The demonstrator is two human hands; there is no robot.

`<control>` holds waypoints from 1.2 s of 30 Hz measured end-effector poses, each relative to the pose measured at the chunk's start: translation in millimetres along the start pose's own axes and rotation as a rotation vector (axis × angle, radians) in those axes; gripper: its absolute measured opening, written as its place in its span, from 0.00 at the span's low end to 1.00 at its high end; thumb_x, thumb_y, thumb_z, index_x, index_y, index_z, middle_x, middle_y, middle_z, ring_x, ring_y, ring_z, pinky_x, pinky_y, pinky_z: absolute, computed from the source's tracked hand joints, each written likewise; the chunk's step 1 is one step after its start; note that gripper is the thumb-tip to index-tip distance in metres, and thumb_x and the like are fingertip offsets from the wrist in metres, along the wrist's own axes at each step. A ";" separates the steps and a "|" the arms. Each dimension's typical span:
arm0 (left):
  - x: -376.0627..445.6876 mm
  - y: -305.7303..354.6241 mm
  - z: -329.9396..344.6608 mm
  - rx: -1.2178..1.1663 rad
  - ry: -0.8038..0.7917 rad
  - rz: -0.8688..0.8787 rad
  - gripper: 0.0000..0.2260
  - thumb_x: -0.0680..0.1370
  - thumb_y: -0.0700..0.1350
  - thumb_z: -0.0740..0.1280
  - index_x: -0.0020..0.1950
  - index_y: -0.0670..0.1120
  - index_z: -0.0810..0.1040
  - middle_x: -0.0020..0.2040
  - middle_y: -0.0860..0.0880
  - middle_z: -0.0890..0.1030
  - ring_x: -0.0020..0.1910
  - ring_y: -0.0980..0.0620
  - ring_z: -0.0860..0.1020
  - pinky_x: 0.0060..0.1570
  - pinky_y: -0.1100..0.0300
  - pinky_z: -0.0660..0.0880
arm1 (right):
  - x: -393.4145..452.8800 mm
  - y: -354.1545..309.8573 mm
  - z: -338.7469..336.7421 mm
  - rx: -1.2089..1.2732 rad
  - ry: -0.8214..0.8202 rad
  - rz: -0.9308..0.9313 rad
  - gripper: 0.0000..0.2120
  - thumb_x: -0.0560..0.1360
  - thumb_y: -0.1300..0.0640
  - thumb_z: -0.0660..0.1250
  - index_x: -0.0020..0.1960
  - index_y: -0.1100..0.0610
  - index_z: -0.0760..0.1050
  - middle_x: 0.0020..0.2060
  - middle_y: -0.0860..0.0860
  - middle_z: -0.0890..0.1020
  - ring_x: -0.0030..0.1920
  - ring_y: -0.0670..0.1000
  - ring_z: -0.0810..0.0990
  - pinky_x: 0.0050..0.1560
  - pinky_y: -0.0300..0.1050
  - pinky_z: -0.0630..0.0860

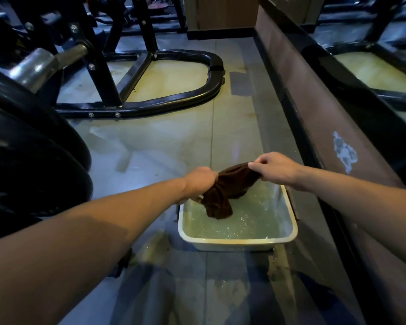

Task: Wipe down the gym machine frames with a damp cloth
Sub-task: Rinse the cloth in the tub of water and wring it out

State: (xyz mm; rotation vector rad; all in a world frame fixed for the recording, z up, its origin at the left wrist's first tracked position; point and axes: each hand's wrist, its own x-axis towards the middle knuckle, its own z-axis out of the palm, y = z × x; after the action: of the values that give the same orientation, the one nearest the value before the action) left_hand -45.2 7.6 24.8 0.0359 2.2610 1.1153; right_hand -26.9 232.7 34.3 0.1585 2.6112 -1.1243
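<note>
Gripping a brown cloth (223, 193), both hands over unlabelled basin (237, 240).

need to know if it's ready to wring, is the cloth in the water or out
Mostly out: both hands, left hand and right hand, hold the brown cloth above the tub; only its lower end touches the water.

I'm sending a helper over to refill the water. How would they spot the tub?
Along the brown wall base, past the black machine frame, a shallow rectangular tub sits on the grey floor. It is pale with a cream rim, holds bubbly water, and a dark brown cloth hangs into it.
</note>
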 end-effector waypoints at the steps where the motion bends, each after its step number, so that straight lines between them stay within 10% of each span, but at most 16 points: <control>1: -2.5 1.6 -1.4 -0.078 -0.003 -0.012 0.09 0.81 0.41 0.56 0.47 0.44 0.76 0.40 0.42 0.79 0.42 0.45 0.81 0.44 0.48 0.83 | -0.8 -4.0 2.0 0.043 0.025 0.003 0.16 0.84 0.49 0.64 0.49 0.62 0.81 0.42 0.52 0.81 0.42 0.48 0.79 0.46 0.48 0.81; 6: -7.5 6.8 1.2 -0.417 -0.029 -0.076 0.13 0.83 0.41 0.55 0.55 0.43 0.80 0.43 0.43 0.83 0.39 0.46 0.84 0.51 0.47 0.84 | -13.1 -37.4 29.1 0.346 -0.040 0.012 0.08 0.82 0.54 0.67 0.49 0.58 0.79 0.39 0.53 0.80 0.38 0.48 0.79 0.40 0.39 0.78; 12: -5.1 7.0 8.9 -0.423 -0.006 -0.107 0.16 0.83 0.53 0.66 0.52 0.39 0.81 0.47 0.37 0.84 0.44 0.43 0.82 0.55 0.43 0.82 | -23.2 -44.5 51.4 0.518 -0.457 0.065 0.12 0.81 0.57 0.68 0.60 0.63 0.81 0.53 0.57 0.87 0.51 0.51 0.86 0.57 0.47 0.79; 17: -3.1 7.1 11.0 -0.448 0.109 -0.116 0.08 0.84 0.44 0.64 0.48 0.43 0.77 0.41 0.42 0.82 0.37 0.45 0.82 0.41 0.50 0.83 | -14.5 -24.8 43.9 0.319 -0.129 0.126 0.06 0.79 0.60 0.64 0.54 0.60 0.77 0.45 0.55 0.80 0.42 0.52 0.81 0.43 0.45 0.80; 21: -8.0 16.4 8.7 -0.609 0.094 -0.113 0.10 0.85 0.39 0.58 0.50 0.41 0.77 0.43 0.41 0.82 0.38 0.46 0.81 0.36 0.54 0.82 | -11.1 1.9 53.1 -0.201 -0.194 -0.069 0.51 0.66 0.48 0.80 0.81 0.49 0.56 0.71 0.52 0.69 0.69 0.55 0.73 0.66 0.51 0.77; 23: -10.4 20.1 6.4 -0.679 0.009 -0.110 0.12 0.85 0.37 0.55 0.59 0.39 0.78 0.48 0.40 0.81 0.41 0.46 0.80 0.37 0.54 0.82 | -10.3 6.7 60.2 -0.113 -0.165 -0.176 0.56 0.60 0.45 0.84 0.79 0.43 0.55 0.67 0.50 0.73 0.63 0.55 0.79 0.58 0.54 0.82; 27: -15.5 25.0 -4.8 -0.687 -0.120 -0.103 0.15 0.83 0.34 0.52 0.58 0.42 0.78 0.52 0.40 0.79 0.44 0.45 0.80 0.40 0.52 0.83 | -8.5 3.3 63.6 0.028 -0.161 -0.199 0.35 0.68 0.56 0.79 0.69 0.50 0.66 0.41 0.54 0.87 0.35 0.60 0.86 0.31 0.57 0.81; 31: -21.9 27.5 -10.6 -0.377 -0.118 -0.021 0.19 0.79 0.34 0.64 0.67 0.51 0.70 0.55 0.42 0.76 0.49 0.44 0.79 0.52 0.48 0.80 | -14.6 -12.0 47.9 -0.028 -0.188 -0.178 0.16 0.74 0.61 0.72 0.56 0.54 0.68 0.38 0.58 0.84 0.34 0.59 0.86 0.30 0.52 0.79; 36: -10.8 7.8 2.7 0.571 -0.067 0.131 0.48 0.68 0.49 0.82 0.79 0.55 0.55 0.66 0.43 0.64 0.59 0.40 0.75 0.62 0.48 0.78 | -16.0 -20.8 39.6 -0.197 -0.144 -0.172 0.27 0.71 0.57 0.77 0.63 0.49 0.66 0.46 0.55 0.83 0.32 0.56 0.86 0.33 0.58 0.84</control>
State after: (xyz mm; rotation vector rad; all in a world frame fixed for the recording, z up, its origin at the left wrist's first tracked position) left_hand -36.8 11.5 34.7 0.4479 2.4680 0.4863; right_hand -7.3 190.0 27.8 -0.1861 2.6239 -0.8854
